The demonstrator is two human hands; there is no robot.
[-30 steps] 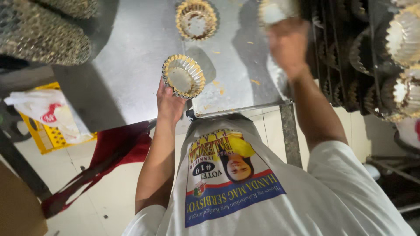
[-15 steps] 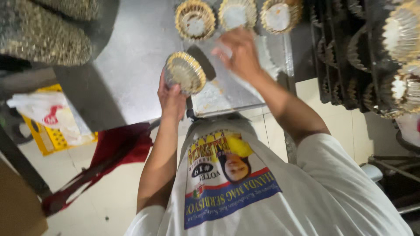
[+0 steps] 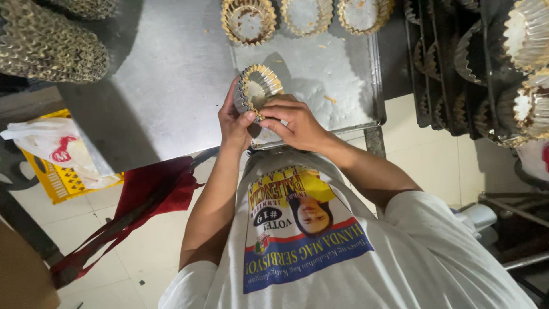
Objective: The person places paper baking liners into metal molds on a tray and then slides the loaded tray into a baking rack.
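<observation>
Here, the fluted foil cup (image 3: 258, 88) sits tilted between both my hands, above the near edge of the metal tray (image 3: 349, 103), its open mouth turned up toward the camera. My left hand (image 3: 235, 120) cradles the cup from the left and below, fingers wrapped around its pleated wall. My right hand (image 3: 294, 121) comes in from the right, its fingertips (image 3: 269, 111) pinching the cup's near rim. Both hands are closed on the cup; neither is free.

The tray lies on a grey steel table (image 3: 154, 86), and crumbs are scattered over its surface. At the tray's far edge three more foil cups (image 3: 303, 16) stand in a row, side by side, open end up. To the right of the table, a dark rack (image 3: 452, 68) carries further foil cups (image 3: 529, 34) on its shelves. At the table's far left corner lies a stack of nested foil liners (image 3: 48, 43). On the tiled floor below the table's left side are a red cloth (image 3: 143, 197) and a white plastic bag (image 3: 51, 143) resting on a yellow crate (image 3: 63, 180).
</observation>
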